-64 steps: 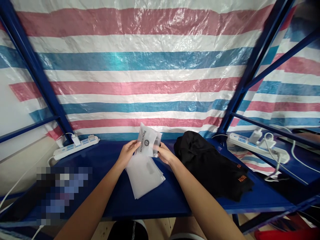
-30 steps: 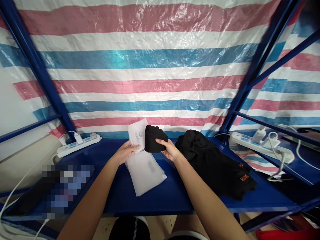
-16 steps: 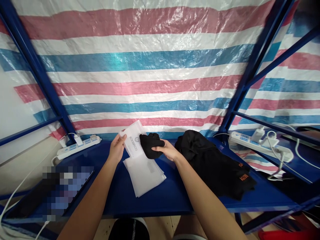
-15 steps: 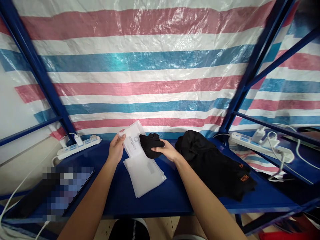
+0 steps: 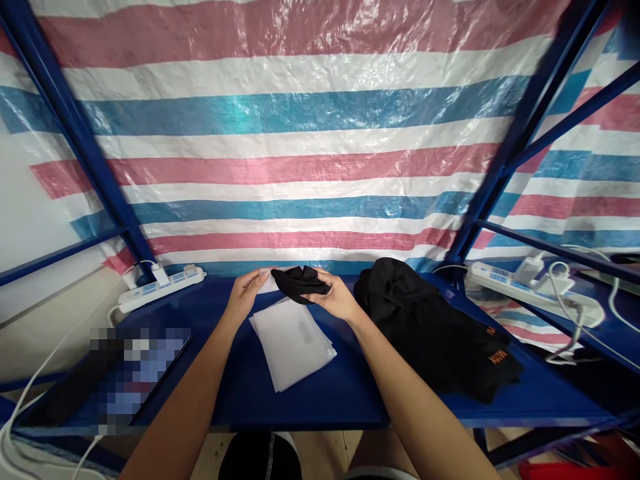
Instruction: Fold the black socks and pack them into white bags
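Note:
My left hand (image 5: 244, 293) is closed on the edge of a frosted plastic bag (image 5: 268, 285), now seen nearly edge-on and partly hidden. My right hand (image 5: 334, 297) grips a small folded piece of black cloth (image 5: 297, 285), thumb underneath and fingers behind. The cloth's left end meets the bag near my left fingertips; whether any of it is inside I cannot tell. Below both hands, a stack of similar frosted bags (image 5: 295, 347) lies on the blue tabletop (image 5: 345, 393). To the right of my right hand rests a pile of black garments (image 5: 425, 327) with orange lettering.
Power strips stand at the left (image 5: 163, 290) and right (image 5: 537, 293), with white cables. A pixelated dark device (image 5: 140, 380) lies at the left. Blue metal posts (image 5: 100, 173) and a striped plastic sheet (image 5: 300, 160) bound the back.
The bag in my left hand has tipped from showing its printed face to nearly edge-on. My hands have come closer together, bringing the black cloth against the bag.

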`<state>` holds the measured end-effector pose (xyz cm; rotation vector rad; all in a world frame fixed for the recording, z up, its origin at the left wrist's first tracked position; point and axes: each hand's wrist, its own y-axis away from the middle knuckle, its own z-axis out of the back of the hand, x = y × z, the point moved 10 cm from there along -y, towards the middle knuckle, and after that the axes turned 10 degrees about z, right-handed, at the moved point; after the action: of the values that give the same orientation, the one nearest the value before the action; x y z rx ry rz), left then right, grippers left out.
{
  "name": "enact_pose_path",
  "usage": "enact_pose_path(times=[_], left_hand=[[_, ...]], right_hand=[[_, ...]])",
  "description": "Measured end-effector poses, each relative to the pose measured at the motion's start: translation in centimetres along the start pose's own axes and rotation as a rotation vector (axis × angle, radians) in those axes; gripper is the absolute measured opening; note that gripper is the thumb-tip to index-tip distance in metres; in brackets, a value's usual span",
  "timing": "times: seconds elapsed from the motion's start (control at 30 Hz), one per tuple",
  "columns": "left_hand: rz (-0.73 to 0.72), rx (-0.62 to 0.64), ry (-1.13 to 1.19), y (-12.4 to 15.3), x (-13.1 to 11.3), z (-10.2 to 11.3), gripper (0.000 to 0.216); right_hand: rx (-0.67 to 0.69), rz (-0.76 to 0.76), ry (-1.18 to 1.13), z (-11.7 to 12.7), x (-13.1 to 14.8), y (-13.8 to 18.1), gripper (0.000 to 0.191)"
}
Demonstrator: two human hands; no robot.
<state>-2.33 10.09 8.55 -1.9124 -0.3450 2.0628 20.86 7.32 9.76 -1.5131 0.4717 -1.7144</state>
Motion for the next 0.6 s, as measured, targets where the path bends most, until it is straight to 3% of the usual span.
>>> enact_pose_path(times=[0.2,0.3,0.37,0.5,0.6], left_hand=[[0.032,-0.261,0.169,-0.3,1.0,2.3,0.038],[0.031,-0.352,0.456,-0.6,1.3,4.1,0.04],[0.082,-0.361,0.577,-0.3,1.8,4.6,0.053],[0.303,-0.372,0.643,2.5,3.7,4.2,0.05],[0.355,-0.422,0.69,4.9,3.5,4.5,0.045]], right_hand=[[-0.119,-0.141,-0.168,0.4,-1.6,0.4,0.038],[-0.347,-0.224,-0.284,2.6,-2.9,1.0,0.044],[-0.508,-0.247,-0.382,4.2,-3.7,1.5,0.044],[-0.676,-0.283,-0.509,6.2,-5.0,2.2,0.047],[-0.711,-0.325,-0.528,6.4,-5.8,2.5,0.05]])
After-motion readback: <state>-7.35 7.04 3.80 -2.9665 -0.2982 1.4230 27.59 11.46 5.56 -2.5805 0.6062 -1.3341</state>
